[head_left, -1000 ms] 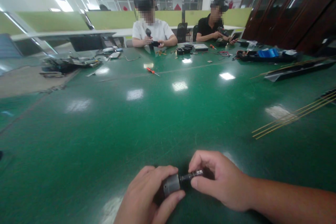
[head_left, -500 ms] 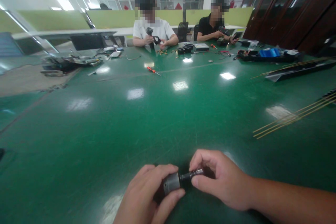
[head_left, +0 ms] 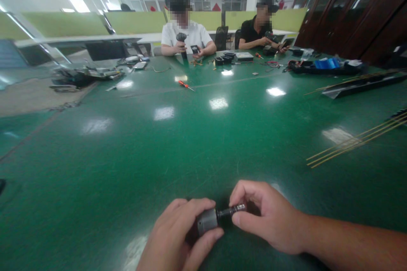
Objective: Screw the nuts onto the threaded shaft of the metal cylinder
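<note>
- Green table (head_left: 190, 144): wide and glossy; two people work at its far end, thin rods (head_left: 356, 142) at the right.
- Left hand (head_left: 178, 239): fingers curled tight around the grey cylinder (head_left: 207, 221), just above the near table edge.
- Right hand (head_left: 267, 216): thumb and forefinger pinch the dark shaft (head_left: 230, 211).
- Cylinder and shaft: one line, long axis roughly level, shaft pointing right and slightly away.
</note>
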`<state>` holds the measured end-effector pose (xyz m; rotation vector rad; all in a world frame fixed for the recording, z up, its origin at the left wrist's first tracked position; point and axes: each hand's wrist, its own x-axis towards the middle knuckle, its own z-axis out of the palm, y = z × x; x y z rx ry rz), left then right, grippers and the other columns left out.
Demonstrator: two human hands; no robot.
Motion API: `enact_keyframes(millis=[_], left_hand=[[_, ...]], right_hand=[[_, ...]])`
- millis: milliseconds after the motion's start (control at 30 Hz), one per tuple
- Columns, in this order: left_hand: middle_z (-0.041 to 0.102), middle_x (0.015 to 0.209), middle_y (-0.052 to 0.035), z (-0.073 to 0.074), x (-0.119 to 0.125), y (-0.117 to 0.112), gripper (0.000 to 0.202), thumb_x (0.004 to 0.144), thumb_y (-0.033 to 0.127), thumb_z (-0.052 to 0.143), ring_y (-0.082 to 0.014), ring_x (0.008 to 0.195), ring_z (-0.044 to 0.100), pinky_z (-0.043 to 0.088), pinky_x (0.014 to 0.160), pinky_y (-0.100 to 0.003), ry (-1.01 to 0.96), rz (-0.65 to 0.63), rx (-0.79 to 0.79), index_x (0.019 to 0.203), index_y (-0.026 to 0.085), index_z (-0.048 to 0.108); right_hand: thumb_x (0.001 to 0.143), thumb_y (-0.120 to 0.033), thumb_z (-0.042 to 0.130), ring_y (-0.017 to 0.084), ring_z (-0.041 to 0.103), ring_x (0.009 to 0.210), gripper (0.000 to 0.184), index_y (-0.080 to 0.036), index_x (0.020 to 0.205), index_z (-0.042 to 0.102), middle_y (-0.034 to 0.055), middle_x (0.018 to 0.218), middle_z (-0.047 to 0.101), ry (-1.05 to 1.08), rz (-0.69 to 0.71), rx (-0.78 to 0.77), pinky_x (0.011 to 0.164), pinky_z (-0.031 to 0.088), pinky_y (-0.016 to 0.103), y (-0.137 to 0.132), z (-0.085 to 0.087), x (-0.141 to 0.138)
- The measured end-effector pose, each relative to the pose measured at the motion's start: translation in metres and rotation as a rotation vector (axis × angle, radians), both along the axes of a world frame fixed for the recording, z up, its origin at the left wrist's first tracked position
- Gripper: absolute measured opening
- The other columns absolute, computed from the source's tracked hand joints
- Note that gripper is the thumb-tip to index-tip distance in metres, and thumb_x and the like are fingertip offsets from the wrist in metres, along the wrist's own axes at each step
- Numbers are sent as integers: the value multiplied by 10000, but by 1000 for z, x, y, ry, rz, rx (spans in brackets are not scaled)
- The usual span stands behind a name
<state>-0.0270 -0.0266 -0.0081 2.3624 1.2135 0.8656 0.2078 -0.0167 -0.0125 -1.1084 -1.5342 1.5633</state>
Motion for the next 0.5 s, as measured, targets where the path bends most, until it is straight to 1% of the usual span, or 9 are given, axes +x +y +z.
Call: enact_keyframes(millis=[233, 500], left_hand=[[726, 968, -13, -1, -1, 0, 266, 918, 354, 682, -176, 815, 684, 557, 741, -249, -6, -4, -11, 1169, 295, 616], [723, 967, -13, -1, -1, 0, 270, 917, 338, 677, -175, 802, 679, 559, 728, -263, 1, -4, -8, 1175, 298, 612]], right_hand=[[797, -204, 650, 130, 514, 692, 74, -171, 830, 594, -15, 741, 574, 21, 8, -3, 661, 402, 263, 1, 1, -1], [791, -188, 656, 130, 513, 694, 72, -173, 819, 591, -16, 739, 576, 11, -2, 10, 659, 409, 259, 0, 1, -1]])
